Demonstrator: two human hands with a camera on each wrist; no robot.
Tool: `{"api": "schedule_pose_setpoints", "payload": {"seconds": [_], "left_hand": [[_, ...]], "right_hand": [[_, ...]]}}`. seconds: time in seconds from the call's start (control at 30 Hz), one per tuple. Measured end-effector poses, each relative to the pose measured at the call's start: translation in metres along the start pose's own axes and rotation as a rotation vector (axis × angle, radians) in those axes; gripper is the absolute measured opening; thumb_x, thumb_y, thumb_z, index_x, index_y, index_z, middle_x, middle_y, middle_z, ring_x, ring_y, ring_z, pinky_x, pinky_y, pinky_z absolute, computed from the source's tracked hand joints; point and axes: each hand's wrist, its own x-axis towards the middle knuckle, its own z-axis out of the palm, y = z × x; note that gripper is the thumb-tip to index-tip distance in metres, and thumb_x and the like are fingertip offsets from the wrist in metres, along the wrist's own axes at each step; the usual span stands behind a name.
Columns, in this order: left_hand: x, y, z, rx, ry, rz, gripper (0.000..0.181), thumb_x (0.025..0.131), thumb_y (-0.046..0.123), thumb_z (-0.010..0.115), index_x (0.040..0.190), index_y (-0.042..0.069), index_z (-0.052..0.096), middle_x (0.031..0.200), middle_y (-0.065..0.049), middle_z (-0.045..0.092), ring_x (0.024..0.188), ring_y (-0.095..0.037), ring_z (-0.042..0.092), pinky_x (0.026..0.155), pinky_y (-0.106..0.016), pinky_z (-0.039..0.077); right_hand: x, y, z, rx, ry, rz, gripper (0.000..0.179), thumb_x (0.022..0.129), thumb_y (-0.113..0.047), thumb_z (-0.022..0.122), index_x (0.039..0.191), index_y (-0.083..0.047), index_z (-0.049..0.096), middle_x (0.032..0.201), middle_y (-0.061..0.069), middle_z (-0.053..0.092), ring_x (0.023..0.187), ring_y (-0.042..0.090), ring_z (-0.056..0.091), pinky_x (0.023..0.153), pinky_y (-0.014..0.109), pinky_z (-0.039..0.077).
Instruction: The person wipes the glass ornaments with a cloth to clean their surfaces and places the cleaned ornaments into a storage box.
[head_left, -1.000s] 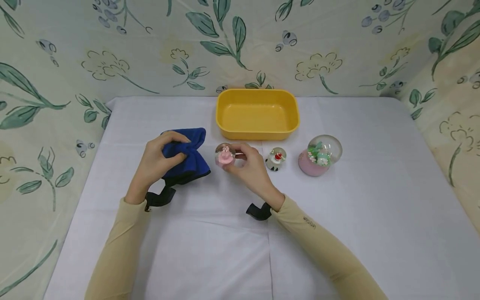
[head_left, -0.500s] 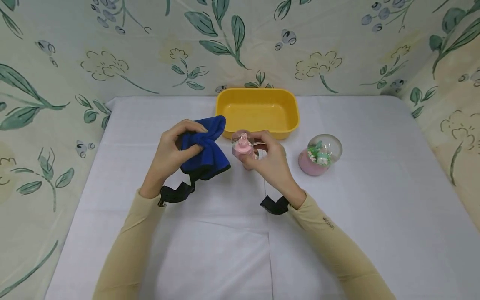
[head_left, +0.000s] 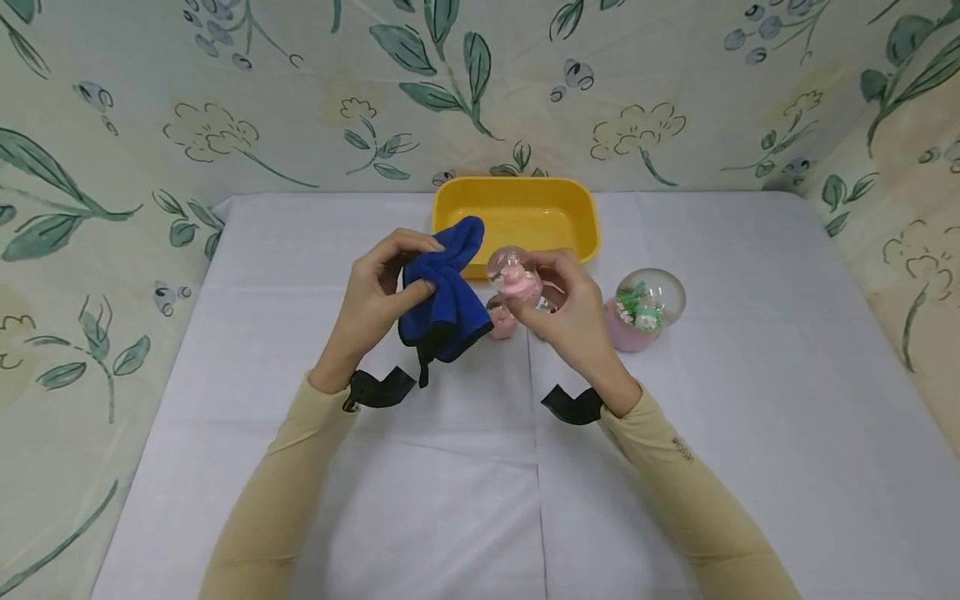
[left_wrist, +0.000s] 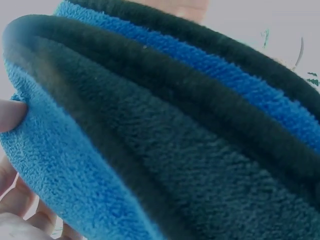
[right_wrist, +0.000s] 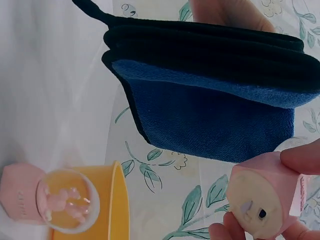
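My left hand [head_left: 372,300] grips a folded blue cloth [head_left: 442,292] with black edging, held above the table. In the left wrist view the cloth [left_wrist: 110,130] covers most of the picture. Just right of it, my right hand [head_left: 573,308] holds a small snow globe [head_left: 516,279] with a pink figure inside, off the table. The right wrist view shows the pale underside of its pink base [right_wrist: 257,200] between the fingers. A second pink snow globe [head_left: 502,321] stands on the table beneath, partly covered. Cloth and held globe look close together; I cannot tell whether they touch.
Behind the hands stands a yellow tray [head_left: 517,185] at the table's back edge. A larger snow globe [head_left: 641,310] with a pink base and green decoration is right of my right hand. A small snow globe [head_left: 546,306] is mostly hidden behind that hand. Floral fabric [head_left: 525,92] hangs behind.
Both hands have moved right and toward the tray, carrying the cloth and the pink snow globe, which has risen off the table. The second pink globe has come into view.
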Motion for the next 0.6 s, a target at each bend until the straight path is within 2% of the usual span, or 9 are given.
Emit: {"api": "schedule_pose_setpoints", "payload": {"seconds": [0.13,0.43,0.6], "left_hand": [[0.001,-0.001,0.005,-0.012,0.000,-0.001,0.026,0.083,-0.012,0.059,0.109,-0.013,0.054,0.111,-0.013,0.057,0.105,-0.029,0.051,0.100,-0.037,0.041],[0.003,-0.004,0.011,-0.081,0.013,0.038,0.028,0.085,-0.013,0.056,0.113,-0.014,0.051,0.115,-0.008,0.057,0.107,-0.031,0.050,0.099,-0.038,0.040],[0.005,-0.006,0.015,-0.094,0.010,0.050,0.031,0.087,-0.004,0.057,0.116,-0.014,0.049,0.121,-0.013,0.055,0.113,-0.033,0.049,0.102,-0.040,0.039]], "right_hand": [[0.000,0.000,-0.004,0.000,0.013,-0.025,0.045,0.075,0.012,0.072,0.117,0.011,0.055,0.116,0.016,0.052,0.104,0.020,0.053,0.091,0.026,0.048],[0.000,-0.002,-0.011,-0.017,0.046,-0.063,0.048,0.075,0.015,0.070,0.120,0.011,0.055,0.118,0.015,0.052,0.104,0.019,0.051,0.088,0.023,0.049],[0.000,-0.003,-0.013,-0.017,0.052,-0.114,0.050,0.073,0.016,0.072,0.119,0.011,0.054,0.119,0.017,0.054,0.103,0.021,0.052,0.087,0.022,0.049]]}}
